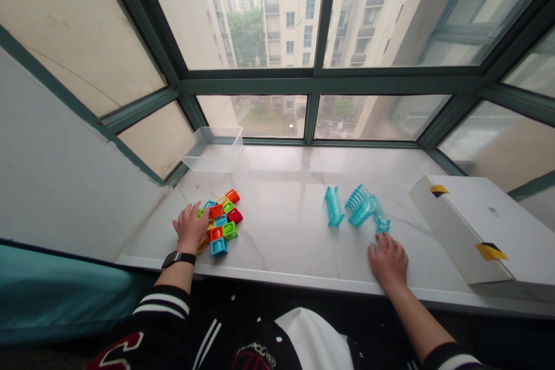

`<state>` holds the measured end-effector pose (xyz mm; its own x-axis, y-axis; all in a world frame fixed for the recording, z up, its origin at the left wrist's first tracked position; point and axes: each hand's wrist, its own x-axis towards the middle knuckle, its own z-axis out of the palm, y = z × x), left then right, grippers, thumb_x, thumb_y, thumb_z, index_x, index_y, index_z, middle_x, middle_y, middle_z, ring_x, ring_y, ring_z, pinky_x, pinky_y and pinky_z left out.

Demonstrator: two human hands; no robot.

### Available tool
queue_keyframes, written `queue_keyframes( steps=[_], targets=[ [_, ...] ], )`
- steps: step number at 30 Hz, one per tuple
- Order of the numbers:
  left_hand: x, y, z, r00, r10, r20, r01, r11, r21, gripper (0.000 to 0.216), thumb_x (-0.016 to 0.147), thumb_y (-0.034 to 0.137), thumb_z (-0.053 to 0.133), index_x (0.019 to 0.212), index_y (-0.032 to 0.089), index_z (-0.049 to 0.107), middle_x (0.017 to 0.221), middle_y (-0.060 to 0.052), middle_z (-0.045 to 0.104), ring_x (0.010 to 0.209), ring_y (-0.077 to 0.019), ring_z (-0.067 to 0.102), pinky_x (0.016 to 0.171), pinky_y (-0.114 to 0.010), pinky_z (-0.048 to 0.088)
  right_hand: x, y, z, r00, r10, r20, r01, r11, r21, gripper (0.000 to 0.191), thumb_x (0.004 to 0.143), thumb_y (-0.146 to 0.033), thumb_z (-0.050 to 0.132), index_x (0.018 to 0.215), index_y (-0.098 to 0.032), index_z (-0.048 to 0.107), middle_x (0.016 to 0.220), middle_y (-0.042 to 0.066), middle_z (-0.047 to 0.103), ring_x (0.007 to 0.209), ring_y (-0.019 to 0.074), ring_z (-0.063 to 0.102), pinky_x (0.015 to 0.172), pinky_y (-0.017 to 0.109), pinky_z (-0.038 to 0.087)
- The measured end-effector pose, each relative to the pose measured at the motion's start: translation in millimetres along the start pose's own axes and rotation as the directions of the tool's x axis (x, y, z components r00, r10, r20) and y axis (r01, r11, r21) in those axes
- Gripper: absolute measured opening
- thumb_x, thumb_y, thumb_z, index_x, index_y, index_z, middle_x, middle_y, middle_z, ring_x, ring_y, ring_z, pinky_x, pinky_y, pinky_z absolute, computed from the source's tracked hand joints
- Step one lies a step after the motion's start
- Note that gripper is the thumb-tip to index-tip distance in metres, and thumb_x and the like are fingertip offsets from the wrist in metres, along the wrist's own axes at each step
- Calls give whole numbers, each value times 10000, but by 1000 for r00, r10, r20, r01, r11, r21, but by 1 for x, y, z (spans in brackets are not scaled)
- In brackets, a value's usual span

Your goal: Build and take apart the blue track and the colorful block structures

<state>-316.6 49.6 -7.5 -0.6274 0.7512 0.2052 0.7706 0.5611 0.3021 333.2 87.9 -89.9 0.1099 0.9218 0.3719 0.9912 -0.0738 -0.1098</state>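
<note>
A pile of several small colored square frame pieces (223, 219), red, orange, green and blue, lies on the white marble windowsill (286, 231). My left hand (189, 226), with a black watch on the wrist, rests on the pile's left edge, fingers curled over some pieces. Several translucent turquoise ribbed track pieces (358, 207) lie to the right of centre. My right hand (388, 260) lies flat on the sill just below them, fingertips near the lowest turquoise piece, holding nothing.
A clear plastic bin (213, 149) stands at the back left by the window. A white cardboard box (481, 231) with yellow tape fills the right end of the sill. Green window frames enclose the sill at the back and sides.
</note>
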Motion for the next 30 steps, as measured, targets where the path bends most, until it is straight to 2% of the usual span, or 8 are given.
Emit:
queue_keyframes(
  steps=[4, 9, 13, 19, 24, 27, 30],
  targets=[
    [-6, -3, 8, 995, 2, 96, -5, 1000, 24, 640, 1021, 670, 347, 1516, 319, 550, 1611, -158, 479, 1489, -415, 376, 1187, -773, 193, 0, 1, 0, 1000, -6, 0, 6, 1000, 10, 457, 934, -289, 544, 1340, -128, 676, 1420, 208, 619, 1253, 376, 509, 1027, 519, 435],
    [-8, -3, 18, 997, 40, 61, -45, 996, 77, 593, 980, 660, 469, 1414, 296, 645, 1581, -167, 505, 1455, -408, 394, 1184, -749, 211, -1, 2, 1, 1000, -9, -9, 9, 1000, 3, 445, 972, -324, 498, 1331, -130, 674, 1435, 194, 612, 1256, 374, 505, 1035, 519, 421],
    [-14, 6, 17, 995, 62, 73, -68, 994, 82, 564, 985, 622, 482, 1402, 284, 653, 1586, -160, 503, 1462, -389, 390, 1195, -705, 233, -1, 2, 0, 1000, -12, -5, 12, 1000, 6, 445, 976, -325, 490, 1333, -126, 667, 1429, 204, 608, 1249, 375, 503, 1027, 525, 415],
    [-37, 47, 25, 971, 214, 111, -224, 971, 88, 600, 995, 621, 498, 1505, 316, 576, 1598, -150, 494, 1482, -379, 369, 1217, -646, 219, 0, 3, 1, 1000, -19, -12, 19, 1000, 7, 446, 980, -327, 485, 1323, -118, 678, 1422, 205, 616, 1244, 375, 511, 1016, 521, 424],
    [-58, 91, 38, 910, 384, 155, -391, 921, 12, 585, 983, 626, 537, 1507, 370, 576, 1615, -131, 480, 1508, -387, 353, 1235, -657, 184, 1, 5, 5, 1000, -2, 15, 1, 1000, 25, 440, 964, -321, 506, 1319, -133, 685, 1411, 204, 624, 1246, 369, 516, 1034, 518, 413],
    [-66, 110, 40, 875, 454, 169, -451, 890, -59, 574, 976, 561, 571, 1515, 364, 563, 1620, -116, 486, 1525, -379, 348, 1252, -659, 168, 3, 12, 8, 1000, -8, 12, 6, 995, 96, 412, 962, -328, 504, 1270, -134, 696, 1388, 196, 641, 1244, 353, 531, 1056, 499, 411],
    [-69, 116, 40, 848, 500, 177, -486, 866, -119, 556, 963, 489, 594, 1487, 303, 584, 1610, -120, 506, 1541, -372, 346, 1274, -639, 165, 0, 19, 7, 1000, -22, -17, 25, 967, 255, 384, 943, -320, 481, 1201, -134, 697, 1282, 182, 689, 1207, 322, 574, 1079, 480, 424]
  ],
)
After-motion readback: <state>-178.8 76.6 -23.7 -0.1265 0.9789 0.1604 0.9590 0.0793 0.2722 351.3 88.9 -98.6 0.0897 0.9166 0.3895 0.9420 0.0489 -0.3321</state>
